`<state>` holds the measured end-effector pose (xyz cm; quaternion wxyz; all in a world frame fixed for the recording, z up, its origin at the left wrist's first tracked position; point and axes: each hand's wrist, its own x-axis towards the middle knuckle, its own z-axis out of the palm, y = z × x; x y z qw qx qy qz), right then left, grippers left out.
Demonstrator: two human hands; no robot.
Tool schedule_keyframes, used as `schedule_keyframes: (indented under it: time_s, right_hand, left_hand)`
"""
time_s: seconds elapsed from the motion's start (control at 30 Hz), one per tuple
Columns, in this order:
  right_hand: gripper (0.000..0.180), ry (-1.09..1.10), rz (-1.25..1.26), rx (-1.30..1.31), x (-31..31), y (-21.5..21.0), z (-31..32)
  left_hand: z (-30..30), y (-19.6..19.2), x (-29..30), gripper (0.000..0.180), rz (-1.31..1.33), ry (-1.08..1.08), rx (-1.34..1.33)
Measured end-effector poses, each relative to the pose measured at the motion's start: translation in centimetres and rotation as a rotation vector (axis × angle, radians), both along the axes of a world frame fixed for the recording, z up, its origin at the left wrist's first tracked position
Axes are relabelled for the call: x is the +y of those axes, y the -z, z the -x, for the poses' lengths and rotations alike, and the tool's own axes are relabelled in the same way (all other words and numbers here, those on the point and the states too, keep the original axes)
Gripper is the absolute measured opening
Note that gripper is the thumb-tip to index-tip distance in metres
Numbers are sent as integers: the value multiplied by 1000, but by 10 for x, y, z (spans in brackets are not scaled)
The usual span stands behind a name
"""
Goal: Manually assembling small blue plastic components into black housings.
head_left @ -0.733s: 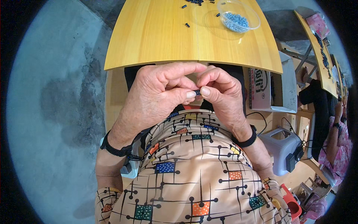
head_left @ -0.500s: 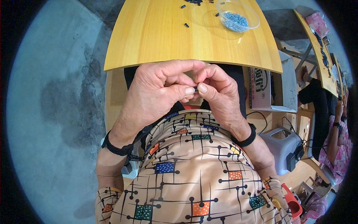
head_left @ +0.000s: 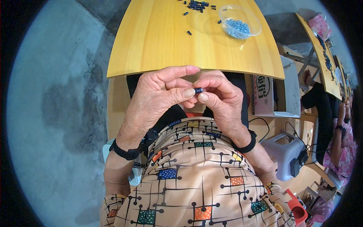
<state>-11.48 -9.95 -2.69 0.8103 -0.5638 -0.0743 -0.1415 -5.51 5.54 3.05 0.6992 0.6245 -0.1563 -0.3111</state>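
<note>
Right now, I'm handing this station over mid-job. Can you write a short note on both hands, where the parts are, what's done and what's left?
Left hand: raised in front of the chest, thumb and fingers pinched on the small dark cylindrical piece.
Right hand: pinches the same piece from the other side; both hands meet on it just short of the near edge of the yellow table.
Parts: a pile of dark pieces at the table's far edge, a few strays nearby; a clear bowl holds small blue-grey bits.
Done: one piece picked up and in hand.
Left: the pile on the table; whether this piece is finished cannot be told.
</note>
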Motion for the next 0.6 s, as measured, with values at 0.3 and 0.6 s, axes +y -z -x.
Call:
schedule_keyframes:
  time_s: [0.3, 0.6]
  right_hand:
    - [17, 174, 178, -84, 0, -5, -3]
    - [11, 69, 112, -16, -3, -7, -2]
  left_hand:
    - [14, 15, 0, 24, 116, -111, 85]
    - [12, 20, -2, 18, 164, -142, 149]
